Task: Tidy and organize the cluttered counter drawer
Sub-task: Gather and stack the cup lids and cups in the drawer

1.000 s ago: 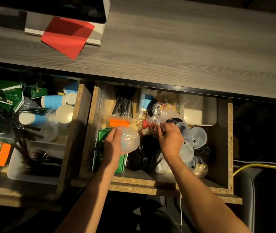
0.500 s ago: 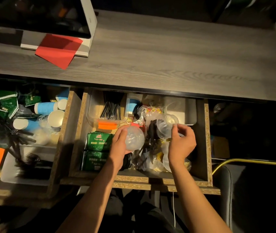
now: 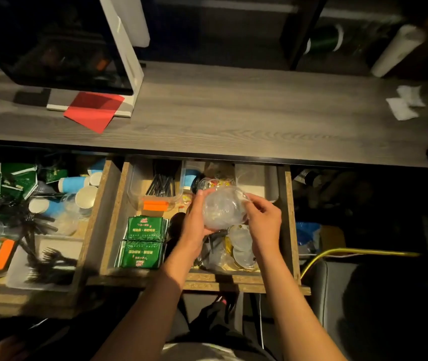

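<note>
My right hand (image 3: 262,220) has come across from the cups at the right of the drawer since half a second ago, and now both my hands meet on the clear dome lids (image 3: 222,209) above the middle of the open drawer (image 3: 289,225). My left hand (image 3: 194,225) cups the stack from the left and below, fingers curled round its side; my right hand pinches the upper right edge with fingertips and thumb. The lids are lifted clear of the clutter, held between the two palms.

Below them in the drawer I see more clear lids and cups (image 3: 242,246) in a heap with some dark bits I cannot make out. To the left lie two green packets (image 3: 143,241), one above the other, flat on the drawer floor. Behind those sits a clear tub (image 3: 136,188) holding black straws (image 3: 162,185), an orange label (image 3: 155,205) on its near wall. A white tub (image 3: 267,183) sits at the back right corner.

The neighbouring drawer (image 3: 93,217) on the left holds blue paper cups (image 3: 72,184), green packets and black forks, all jumbled. On the counter (image 3: 233,118) above, a red sheet (image 3: 93,110) pokes from under a white screen stand (image 3: 134,61).
</note>
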`<action>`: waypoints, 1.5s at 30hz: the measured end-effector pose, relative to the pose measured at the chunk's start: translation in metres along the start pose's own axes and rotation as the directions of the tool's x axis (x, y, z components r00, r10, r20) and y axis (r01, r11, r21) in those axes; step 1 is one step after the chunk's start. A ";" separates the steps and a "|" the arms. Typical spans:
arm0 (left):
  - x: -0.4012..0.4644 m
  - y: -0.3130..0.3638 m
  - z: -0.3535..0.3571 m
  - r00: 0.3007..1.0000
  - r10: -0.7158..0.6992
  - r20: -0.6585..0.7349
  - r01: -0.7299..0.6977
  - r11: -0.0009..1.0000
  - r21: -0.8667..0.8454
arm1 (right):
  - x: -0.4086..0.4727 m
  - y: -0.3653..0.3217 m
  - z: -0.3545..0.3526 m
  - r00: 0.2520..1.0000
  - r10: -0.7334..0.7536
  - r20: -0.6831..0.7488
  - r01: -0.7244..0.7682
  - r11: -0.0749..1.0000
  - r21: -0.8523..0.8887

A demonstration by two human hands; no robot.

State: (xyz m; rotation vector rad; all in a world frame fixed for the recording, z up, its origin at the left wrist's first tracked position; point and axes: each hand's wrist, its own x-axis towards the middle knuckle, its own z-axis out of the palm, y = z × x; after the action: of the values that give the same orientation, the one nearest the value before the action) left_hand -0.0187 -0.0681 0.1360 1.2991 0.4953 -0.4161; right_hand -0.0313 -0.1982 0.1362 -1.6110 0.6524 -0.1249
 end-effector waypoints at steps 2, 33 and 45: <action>-0.010 0.005 0.009 1.000 0.008 0.028 -0.009 1.000 0.021 | -0.004 0.000 -0.001 0.999 -0.031 -0.008 0.030 0.998 -0.050; 0.059 -0.021 -0.060 0.976 -0.066 -0.209 0.051 0.996 -0.073 | 0.053 0.085 0.025 0.978 0.188 -0.094 -0.206 0.947 -0.247; 0.102 -0.036 -0.058 0.953 -0.200 -0.228 0.186 0.979 -0.083 | 0.092 0.136 0.042 0.982 0.165 0.094 -0.069 0.772 -0.632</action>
State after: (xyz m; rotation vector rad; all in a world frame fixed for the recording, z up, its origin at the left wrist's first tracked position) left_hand 0.0391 -0.0209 0.0382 1.2520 0.8337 -0.4080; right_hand 0.0182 -0.2057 -0.0253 -2.1917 0.7223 0.3423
